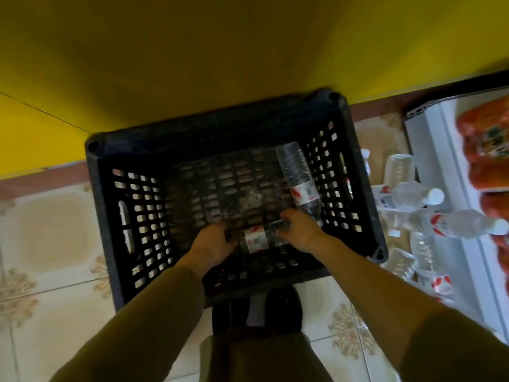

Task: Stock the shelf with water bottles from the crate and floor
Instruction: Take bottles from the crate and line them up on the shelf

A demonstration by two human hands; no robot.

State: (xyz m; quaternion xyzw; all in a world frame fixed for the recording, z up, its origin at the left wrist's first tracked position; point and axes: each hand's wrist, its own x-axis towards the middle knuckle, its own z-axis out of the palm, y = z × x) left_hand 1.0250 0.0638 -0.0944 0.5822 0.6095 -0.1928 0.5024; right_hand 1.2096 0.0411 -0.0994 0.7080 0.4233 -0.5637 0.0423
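Patterned cream tile floor (49,235), yellow wall (192,51) behind. Black perforated plastic crate (220,125) sits right up against wall. Both hands down inside: left hand (213,242) curled round one end of clear water bottle with red-white label (256,238), right hand (298,230) gripping other end. Bottle lies crosswise near crate's front wall, can't tell if lifted. Second clear bottle (298,177) lies along crate's right side. More loose clear bottles (413,197) heaped on floor between crate and white shelf (438,150), orange packs (484,150) on shelf.
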